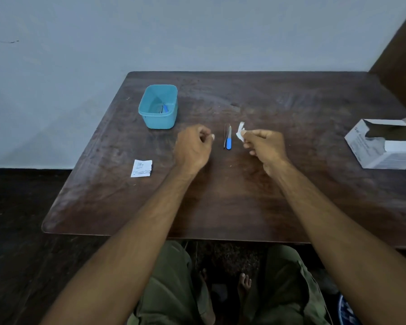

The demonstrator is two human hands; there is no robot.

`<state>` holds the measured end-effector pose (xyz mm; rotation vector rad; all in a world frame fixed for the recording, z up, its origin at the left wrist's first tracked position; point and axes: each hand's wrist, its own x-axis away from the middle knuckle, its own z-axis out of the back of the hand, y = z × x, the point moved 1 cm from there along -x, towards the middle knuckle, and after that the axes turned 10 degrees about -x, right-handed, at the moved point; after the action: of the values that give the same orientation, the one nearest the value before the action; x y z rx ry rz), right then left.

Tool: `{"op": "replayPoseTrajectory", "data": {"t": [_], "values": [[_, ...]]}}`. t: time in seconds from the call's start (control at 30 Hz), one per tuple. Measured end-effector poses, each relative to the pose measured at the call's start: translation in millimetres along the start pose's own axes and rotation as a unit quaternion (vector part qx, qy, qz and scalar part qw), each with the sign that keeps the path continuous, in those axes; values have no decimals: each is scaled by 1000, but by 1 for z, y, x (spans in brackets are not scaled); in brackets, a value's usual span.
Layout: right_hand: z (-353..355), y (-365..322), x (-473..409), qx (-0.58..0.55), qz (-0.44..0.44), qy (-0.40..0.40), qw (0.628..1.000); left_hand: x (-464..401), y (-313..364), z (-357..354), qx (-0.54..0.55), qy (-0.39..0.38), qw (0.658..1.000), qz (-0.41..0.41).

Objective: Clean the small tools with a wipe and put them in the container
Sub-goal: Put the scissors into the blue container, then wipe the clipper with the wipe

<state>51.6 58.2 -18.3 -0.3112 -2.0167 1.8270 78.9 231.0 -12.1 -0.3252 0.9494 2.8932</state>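
Right hand pinches wipe; box at table edge.

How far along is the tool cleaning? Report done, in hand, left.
Done: one blue-handled tool lies in the teal container. In hand: the right hand pinches a white wipe; the left hand is curled, holding nothing visible. Left: the blue-handled file and thin metal tool on the table.

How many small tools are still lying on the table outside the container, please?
2: a blue-handled tool and a thin metal tool lie side by side between the hands. The right hand with its wipe may hide another.
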Motion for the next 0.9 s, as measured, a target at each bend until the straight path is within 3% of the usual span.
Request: {"op": "replayPoseTrajectory", "data": {"t": [0.27, 0.7, 0.8, 0.9], "values": [[16, 12, 11, -8, 32, 16, 999, 8, 20, -30, -43, -27, 996, 71], [15, 19, 10, -5, 54, 32, 998, 12, 34, -38, -137, 0, 987, 86], [16, 17, 11, -16, 48, 27, 998, 14, 30, -38, -53, 18, 992, 113], [17, 14, 14, -46, 34, 14, 998, 23, 29, -34, 134, 29, 980, 146]]}}
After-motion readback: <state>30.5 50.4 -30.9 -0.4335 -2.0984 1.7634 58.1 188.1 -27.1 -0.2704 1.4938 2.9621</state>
